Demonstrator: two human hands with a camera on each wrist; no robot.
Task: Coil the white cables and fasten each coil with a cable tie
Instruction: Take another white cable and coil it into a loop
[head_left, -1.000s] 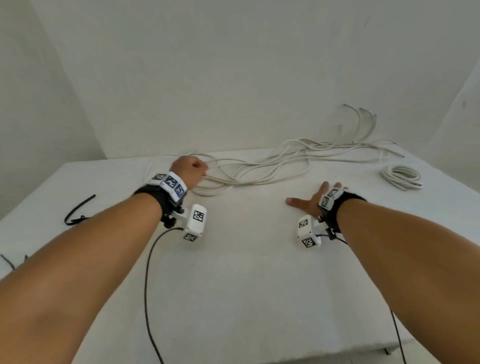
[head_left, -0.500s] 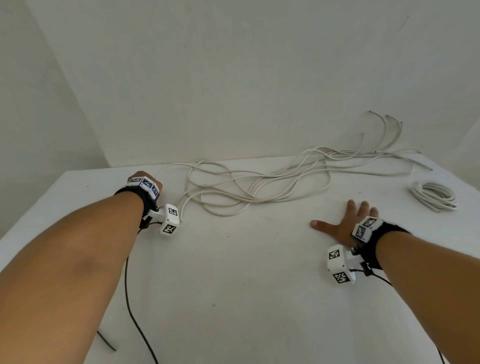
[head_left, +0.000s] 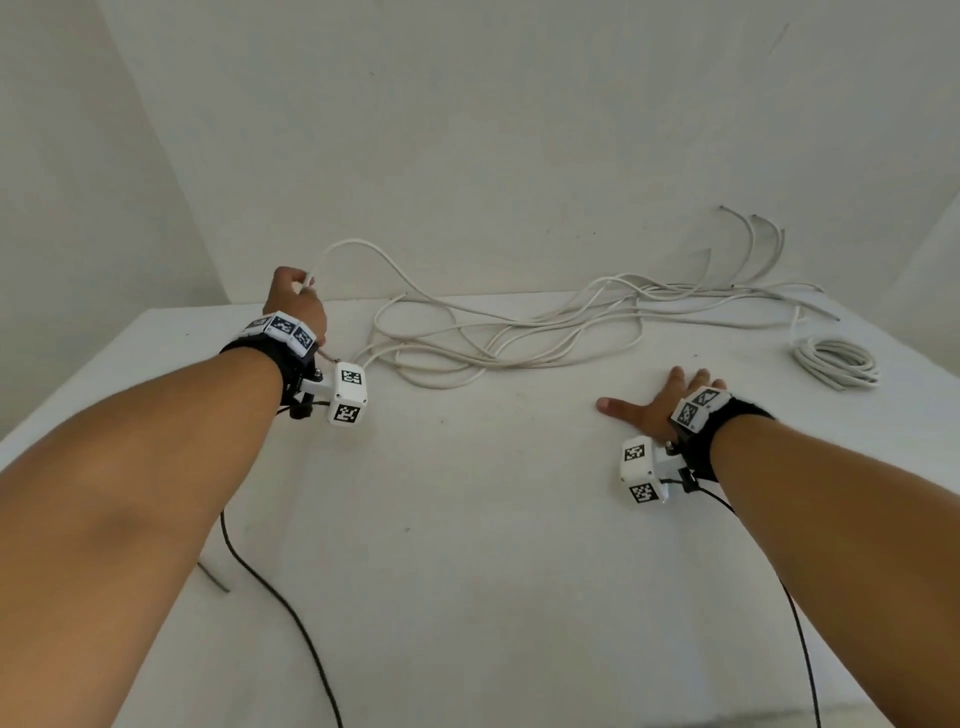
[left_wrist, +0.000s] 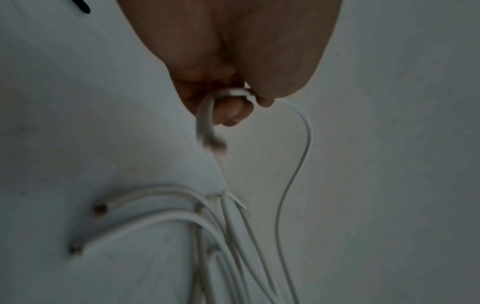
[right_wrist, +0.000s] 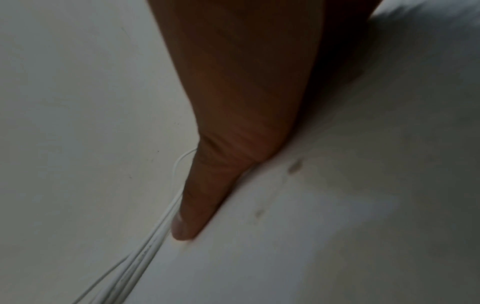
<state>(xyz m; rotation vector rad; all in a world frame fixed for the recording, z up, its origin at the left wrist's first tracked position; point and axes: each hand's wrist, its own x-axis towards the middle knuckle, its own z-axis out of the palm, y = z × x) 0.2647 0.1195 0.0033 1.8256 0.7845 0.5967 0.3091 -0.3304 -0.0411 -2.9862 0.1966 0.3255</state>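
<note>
Left hand (head_left: 297, 304) pinches one end of a white cable (head_left: 363, 249) in a closed grip, raised off the desk (head_left: 467, 545), likely to draw it free for coiling. Right hand (head_left: 657, 408) lies flat and open, probably bracing. The cable runs into a loose tangle (head_left: 519, 332) at far centre, a likely snag; one finished coil (head_left: 836, 364) sits far right.

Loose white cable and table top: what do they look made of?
Loose white cable: seemingly a smooth plastic jacket, faintly glossy; it bends in soft loops where the left hand lifts its end. Table top: matte white, faintly speckled with small marks; could be painted board or laminate, not decidable.
</note>
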